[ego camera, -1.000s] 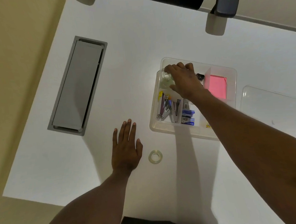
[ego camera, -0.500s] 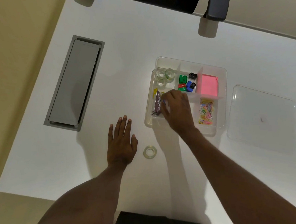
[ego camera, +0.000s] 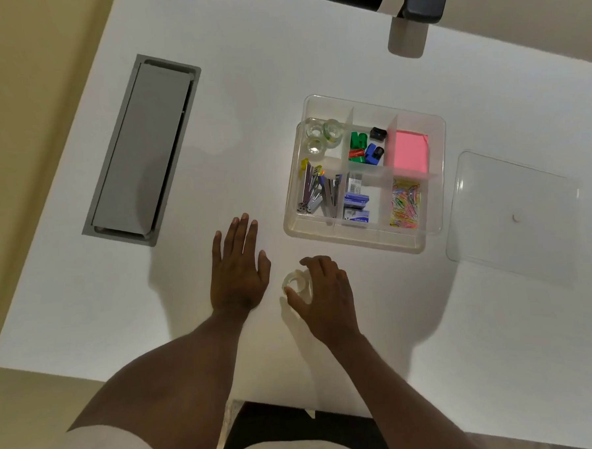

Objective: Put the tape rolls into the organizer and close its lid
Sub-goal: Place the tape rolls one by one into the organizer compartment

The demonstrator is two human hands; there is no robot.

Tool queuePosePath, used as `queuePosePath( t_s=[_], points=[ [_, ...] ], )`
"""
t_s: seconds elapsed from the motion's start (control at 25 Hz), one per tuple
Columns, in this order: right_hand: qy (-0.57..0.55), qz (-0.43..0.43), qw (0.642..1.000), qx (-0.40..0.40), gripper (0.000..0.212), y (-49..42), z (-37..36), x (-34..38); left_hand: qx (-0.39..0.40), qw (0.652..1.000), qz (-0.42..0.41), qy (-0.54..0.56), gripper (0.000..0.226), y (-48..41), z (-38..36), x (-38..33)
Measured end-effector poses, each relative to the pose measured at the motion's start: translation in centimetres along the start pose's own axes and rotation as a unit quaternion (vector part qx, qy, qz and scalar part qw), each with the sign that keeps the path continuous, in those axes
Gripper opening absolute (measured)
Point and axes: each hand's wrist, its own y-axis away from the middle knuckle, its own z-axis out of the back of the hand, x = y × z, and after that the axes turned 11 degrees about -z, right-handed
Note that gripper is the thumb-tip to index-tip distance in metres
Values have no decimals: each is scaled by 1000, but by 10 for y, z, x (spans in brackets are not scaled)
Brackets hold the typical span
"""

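A clear plastic organizer (ego camera: 357, 236) with several compartments stands open on the white table. Three clear tape rolls (ego camera: 321, 135) lie in its far left compartment. One more clear tape roll (ego camera: 295, 282) sits on the table near me, and my right hand (ego camera: 324, 300) curls around it with thumb and fingers on its sides. My left hand (ego camera: 239, 268) lies flat on the table just left of that roll, fingers spread. The organizer's clear lid (ego camera: 513, 209) lies flat on the table to the right of the organizer.
The organizer also holds staplers, staple boxes, sharpeners, pink sticky notes and coloured paper clips. A grey cable hatch (ego camera: 143, 151) is set into the table at the left. A dark chair armrest (ego camera: 423, 1) stands beyond the far edge.
My right hand has left the organizer's tape compartment, pulled back toward me and closed around the loose tape roll. My left hand has stayed flat.
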Motion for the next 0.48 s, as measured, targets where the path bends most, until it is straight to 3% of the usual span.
queuePosePath(
  t_s=[0.2, 0.48],
  points=[
    [21, -13, 1000, -10, 69, 14, -17, -3, -3, 1000, -1, 1, 65, 1, -1, 0],
    [57, 16, 998, -23, 60, 8, -18, 2, -8, 1000, -4, 9, 66, 1, 0, 0]
  ],
)
